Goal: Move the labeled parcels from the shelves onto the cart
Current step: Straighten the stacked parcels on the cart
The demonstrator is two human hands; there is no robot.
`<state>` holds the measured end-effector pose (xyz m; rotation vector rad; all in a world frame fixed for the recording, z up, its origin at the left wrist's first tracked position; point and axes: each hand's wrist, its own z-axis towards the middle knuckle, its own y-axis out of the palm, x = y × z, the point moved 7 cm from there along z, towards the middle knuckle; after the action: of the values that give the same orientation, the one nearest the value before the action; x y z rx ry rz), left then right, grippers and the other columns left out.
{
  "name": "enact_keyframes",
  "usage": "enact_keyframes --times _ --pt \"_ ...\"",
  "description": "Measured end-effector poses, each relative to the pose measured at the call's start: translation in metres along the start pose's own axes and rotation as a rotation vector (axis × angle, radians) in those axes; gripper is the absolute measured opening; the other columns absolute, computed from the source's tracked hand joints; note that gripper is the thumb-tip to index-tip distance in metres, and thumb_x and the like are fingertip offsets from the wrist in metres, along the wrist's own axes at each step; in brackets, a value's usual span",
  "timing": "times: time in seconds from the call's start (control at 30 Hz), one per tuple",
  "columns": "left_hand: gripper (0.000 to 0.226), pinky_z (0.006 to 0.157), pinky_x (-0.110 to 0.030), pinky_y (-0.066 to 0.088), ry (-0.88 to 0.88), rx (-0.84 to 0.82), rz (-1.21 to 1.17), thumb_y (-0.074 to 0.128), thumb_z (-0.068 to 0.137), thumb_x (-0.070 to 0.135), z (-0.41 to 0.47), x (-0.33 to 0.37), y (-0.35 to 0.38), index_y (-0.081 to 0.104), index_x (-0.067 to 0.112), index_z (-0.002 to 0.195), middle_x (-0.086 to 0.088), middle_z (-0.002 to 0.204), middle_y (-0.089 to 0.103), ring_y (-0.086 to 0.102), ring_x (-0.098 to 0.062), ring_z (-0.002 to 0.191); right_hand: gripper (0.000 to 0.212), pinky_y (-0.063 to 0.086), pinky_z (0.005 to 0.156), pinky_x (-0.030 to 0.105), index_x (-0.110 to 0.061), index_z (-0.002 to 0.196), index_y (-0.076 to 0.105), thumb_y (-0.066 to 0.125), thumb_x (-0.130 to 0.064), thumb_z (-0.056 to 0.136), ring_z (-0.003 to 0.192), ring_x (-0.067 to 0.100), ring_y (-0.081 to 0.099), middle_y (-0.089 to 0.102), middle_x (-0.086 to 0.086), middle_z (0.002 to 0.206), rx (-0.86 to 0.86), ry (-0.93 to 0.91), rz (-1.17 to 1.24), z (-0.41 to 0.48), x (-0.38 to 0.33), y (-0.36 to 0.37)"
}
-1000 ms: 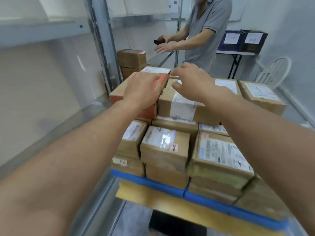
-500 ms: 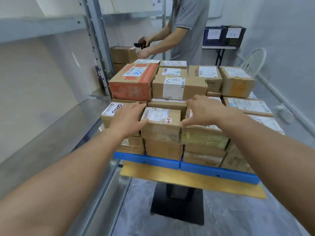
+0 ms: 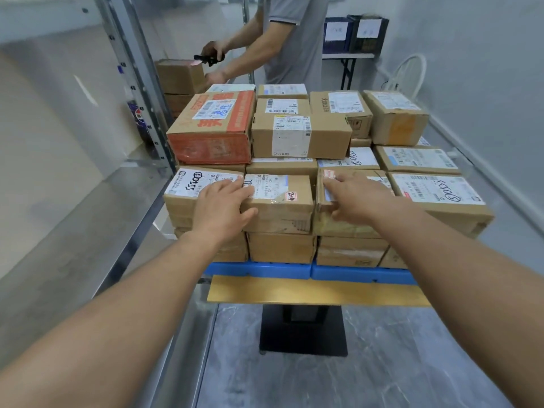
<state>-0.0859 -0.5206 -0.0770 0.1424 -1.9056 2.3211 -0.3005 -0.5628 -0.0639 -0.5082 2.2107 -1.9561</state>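
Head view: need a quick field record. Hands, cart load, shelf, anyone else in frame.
left hand: flat on the front-left parcel, fingertips reaching the middle front parcel
right hand: fingers straight on top of the right front parcel, thumb on its near face
cart: blue deck, labeled parcels stacked in several layers
top layer: orange-printed box at the near left
shelf: metal, left of the cart; brown parcels at its far end
other person: behind the cart, holding a black scanner
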Motion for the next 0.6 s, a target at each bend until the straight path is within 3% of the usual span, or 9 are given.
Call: enact_keyframes --times 0.13,0.33,0.47,0.6 --pt "0.052 0.113 -0.038 0.011 -0.011 0.006 -0.009 0.052 0.09 0.05 0.002 -0.004 0.004 0.041 0.033 0.139 0.005 0.154 0.027 0.02 -0.019 0.141 0.061 0.044 0.097 0.045 -0.021 0.14 0.035 0.063 -0.034 0.088 0.134 0.028 0.031 0.033 0.006 0.148 0.012 -0.005 -0.001 0.0 0.001 0.0" --pt "0.061 0.114 -0.04 0.016 0.01 0.016 -0.175 0.05 0.091 0.051 0.001 -0.018 -0.007 0.034 0.026 0.144 0.001 0.152 0.033 0.024 -0.02 0.14 0.059 0.043 0.098 0.044 -0.022 0.136 0.04 0.065 -0.037 0.085 0.13 0.028 0.037 0.038 0.007 0.144 0.021 0.015 0.025 -0.004 -0.006 -0.002" --pt "0.056 0.115 -0.043 0.018 -0.147 0.181 -0.206 0.044 0.095 0.041 -0.001 -0.054 -0.024 0.034 0.018 0.145 -0.008 0.152 0.032 0.024 -0.025 0.141 0.07 0.038 0.101 0.044 -0.025 0.144 0.031 0.063 -0.046 0.086 0.133 0.03 0.035 0.034 0.009 0.148 0.087 -0.028 -0.001 -0.005 -0.027 -0.008" --pt "0.058 0.11 -0.045 0.024 -0.342 0.105 -0.153 0.042 0.095 0.042 -0.007 -0.084 -0.018 0.032 0.012 0.144 -0.016 0.147 0.033 0.028 -0.035 0.135 0.054 0.039 0.096 0.044 -0.027 0.141 0.038 0.055 -0.043 0.092 0.131 0.03 0.033 0.034 0.009 0.146 0.09 -0.027 -0.015 -0.005 -0.038 -0.005"
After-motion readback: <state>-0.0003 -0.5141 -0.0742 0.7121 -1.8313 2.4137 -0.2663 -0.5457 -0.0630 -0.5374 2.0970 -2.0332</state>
